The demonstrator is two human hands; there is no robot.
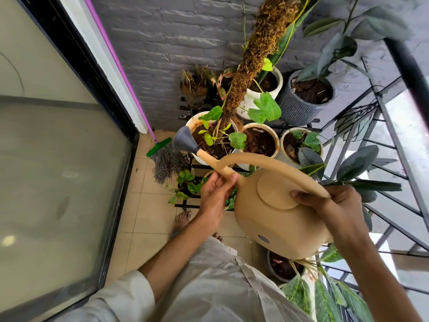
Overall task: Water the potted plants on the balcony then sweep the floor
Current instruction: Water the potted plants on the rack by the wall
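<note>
I hold a tan watering can (278,219) in both hands. My right hand (329,203) grips its long arched handle at the back. My left hand (214,194) wraps the base of the spout. The spout's grey rose (183,140) hangs over the rim of a white pot (192,122) that holds a climbing plant on a mossy pole (253,59). Behind and to the right stand more potted plants: a cream pot (277,135), a white ribbed pot (282,145), a dark ribbed pot (297,110).
A mop with a purple handle (120,70) and grey strands (167,163) leans in the corner against the grey brick wall. A glass sliding door (58,159) fills the left. A black metal railing (394,145) runs along the right. Low plants (185,184) sit on a black rack by my bare feet.
</note>
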